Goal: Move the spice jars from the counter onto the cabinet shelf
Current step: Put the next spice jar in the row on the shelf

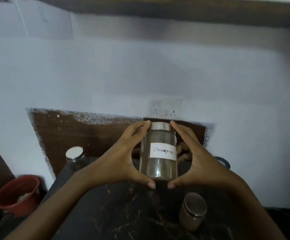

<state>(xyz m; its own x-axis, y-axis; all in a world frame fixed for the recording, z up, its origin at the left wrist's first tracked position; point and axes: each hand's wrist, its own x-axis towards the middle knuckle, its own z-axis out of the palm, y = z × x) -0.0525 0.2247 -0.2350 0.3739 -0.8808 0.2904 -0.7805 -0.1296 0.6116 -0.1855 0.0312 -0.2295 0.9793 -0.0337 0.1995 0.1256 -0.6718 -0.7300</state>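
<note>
I cup the cinnamon jar [159, 151] at frame centre with both hands, left hand [123, 158] and right hand [195, 158] closed around it above the counter [123, 213], likely steadying it, while two jars wait below.

dark marbled counter [123, 213], two steel-lidded jars [192, 211] (upright)

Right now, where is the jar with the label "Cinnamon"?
The cinnamon jar is at the centre of the head view, held between the left hand and the right hand, below the wall socket.
</note>
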